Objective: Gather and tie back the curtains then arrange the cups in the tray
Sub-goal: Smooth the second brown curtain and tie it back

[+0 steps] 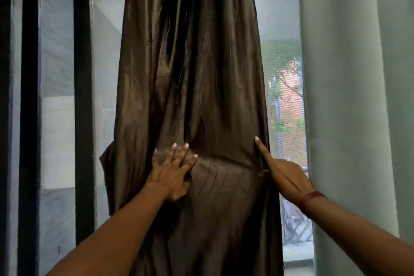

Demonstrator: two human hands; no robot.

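A shiny dark brown curtain [192, 74] hangs gathered in the middle of the window, cinched at waist height by a band of the same brown fabric [224, 166]. My left hand [171, 171] lies flat on the band's left part, fingers spread. My right hand [283, 173] touches the curtain's right edge, index finger pointing up along the fold and thumb by the band's right end. No cups or tray are in view.
A pale green curtain [358, 96] hangs at the right. Behind the brown curtain are window panes with dark frames and bars [84, 96]; a strip of outdoor trees and a red building [289, 101] shows between the two curtains.
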